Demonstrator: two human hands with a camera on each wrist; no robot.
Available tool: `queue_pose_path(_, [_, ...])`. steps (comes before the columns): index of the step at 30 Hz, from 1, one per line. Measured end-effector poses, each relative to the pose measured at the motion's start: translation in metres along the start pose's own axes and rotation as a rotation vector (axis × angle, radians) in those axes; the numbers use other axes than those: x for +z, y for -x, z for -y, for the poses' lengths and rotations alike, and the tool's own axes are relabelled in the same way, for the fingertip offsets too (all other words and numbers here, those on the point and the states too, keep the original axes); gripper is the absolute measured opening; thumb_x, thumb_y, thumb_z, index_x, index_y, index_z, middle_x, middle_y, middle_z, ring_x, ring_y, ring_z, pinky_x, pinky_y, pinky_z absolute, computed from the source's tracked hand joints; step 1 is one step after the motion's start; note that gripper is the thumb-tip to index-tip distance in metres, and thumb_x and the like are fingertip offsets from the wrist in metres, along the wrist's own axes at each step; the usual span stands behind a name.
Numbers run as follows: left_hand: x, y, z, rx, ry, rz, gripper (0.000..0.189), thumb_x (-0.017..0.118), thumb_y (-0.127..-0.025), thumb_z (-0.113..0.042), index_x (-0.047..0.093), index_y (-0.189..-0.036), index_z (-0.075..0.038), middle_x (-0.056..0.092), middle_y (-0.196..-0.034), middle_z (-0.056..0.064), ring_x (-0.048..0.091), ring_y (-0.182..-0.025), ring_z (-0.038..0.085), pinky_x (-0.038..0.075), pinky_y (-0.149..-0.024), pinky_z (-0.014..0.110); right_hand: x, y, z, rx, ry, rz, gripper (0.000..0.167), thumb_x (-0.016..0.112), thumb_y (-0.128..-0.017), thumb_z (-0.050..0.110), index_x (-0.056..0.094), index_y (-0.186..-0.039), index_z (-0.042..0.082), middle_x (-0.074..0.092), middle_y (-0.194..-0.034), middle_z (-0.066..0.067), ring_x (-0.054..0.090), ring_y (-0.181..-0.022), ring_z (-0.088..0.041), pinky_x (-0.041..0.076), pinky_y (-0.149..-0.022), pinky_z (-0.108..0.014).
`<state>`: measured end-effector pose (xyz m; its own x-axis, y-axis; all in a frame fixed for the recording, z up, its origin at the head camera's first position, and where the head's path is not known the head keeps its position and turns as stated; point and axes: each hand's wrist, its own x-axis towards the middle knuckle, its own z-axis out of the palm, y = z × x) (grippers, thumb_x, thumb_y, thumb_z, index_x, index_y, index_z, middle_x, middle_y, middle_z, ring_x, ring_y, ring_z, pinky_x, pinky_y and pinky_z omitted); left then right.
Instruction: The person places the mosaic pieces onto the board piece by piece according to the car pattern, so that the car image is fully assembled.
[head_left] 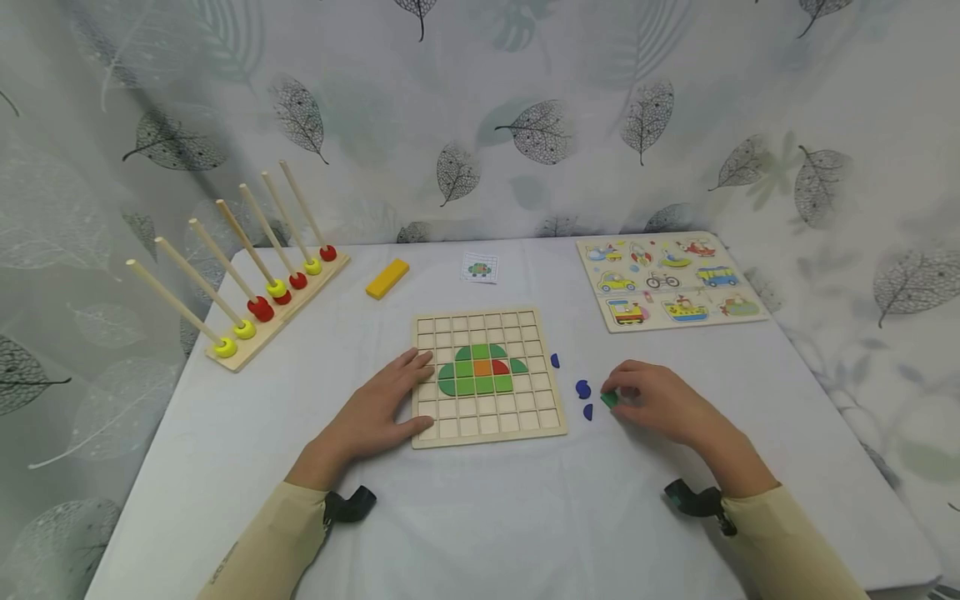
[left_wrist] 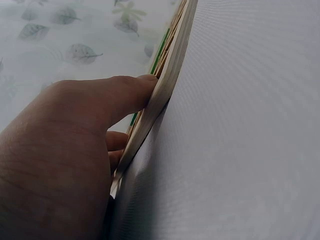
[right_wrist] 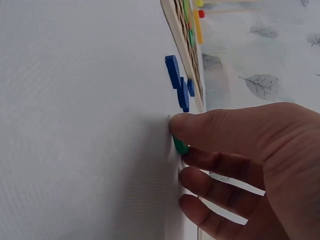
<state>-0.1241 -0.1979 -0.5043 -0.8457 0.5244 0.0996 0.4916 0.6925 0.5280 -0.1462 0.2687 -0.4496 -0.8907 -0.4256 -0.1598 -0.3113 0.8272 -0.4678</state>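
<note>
A wooden grid board lies in the middle of the table, with green, orange and red tiles forming a car-like shape on it. My left hand rests at its left edge, fingers spread; the left wrist view has the thumb on the board's rim. Right of the board, my right hand pinches a small green tile between thumb and index finger. Seen from the right wrist, that green tile is close over the white cloth, partly hidden by the thumb. Beside it lie several dark blue rounded tiles.
A wooden peg stand with red and yellow beads stands at the left. Behind the board are a yellow block and a small picture card. A vehicle picture puzzle board lies at the back right, before a leaf-print curtain.
</note>
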Motion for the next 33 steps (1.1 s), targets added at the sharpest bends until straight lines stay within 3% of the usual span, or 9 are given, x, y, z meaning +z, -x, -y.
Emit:
queue_pose_path(14, [-0.002, 0.001, -0.002, 0.004, 0.002, -0.003, 0.08, 0.073, -0.098, -0.048, 0.049, -0.163, -0.008, 0.031, -0.177, 0.002, 0.019, -0.165, 0.025, 0.032, -0.125, 0.059, 0.006, -0.001, 0.0, -0.048, 0.036, -0.069, 0.025, 0.092, -0.086, 0.011, 0.081, -0.109, 0.015, 0.07, -0.105, 0.005, 0.061, -0.093, -0.017, 0.057, -0.083, -0.042])
queue_pose_path(23, [-0.002, 0.001, -0.001, 0.002, -0.01, -0.003, 0.081, 0.072, -0.098, -0.049, 0.048, -0.163, -0.008, 0.031, -0.177, 0.001, 0.019, -0.165, 0.025, 0.032, -0.125, 0.058, -0.003, -0.009, 0.01, -0.064, 0.059, -0.084, 0.023, 0.09, -0.089, 0.015, 0.081, -0.11, 0.016, 0.069, -0.103, 0.006, 0.061, -0.093, -0.018, 0.057, -0.083, -0.041])
queue_pose_path(33, [-0.003, 0.0, -0.003, -0.007, -0.001, 0.006, 0.081, 0.073, -0.098, -0.049, 0.048, -0.164, -0.008, 0.03, -0.177, 0.001, 0.018, -0.165, 0.024, 0.031, -0.125, 0.058, 0.001, -0.023, 0.022, -0.127, 0.046, -0.102, 0.022, 0.091, -0.09, 0.017, 0.08, -0.108, 0.017, 0.068, -0.102, 0.007, 0.061, -0.093, -0.016, 0.057, -0.081, -0.038])
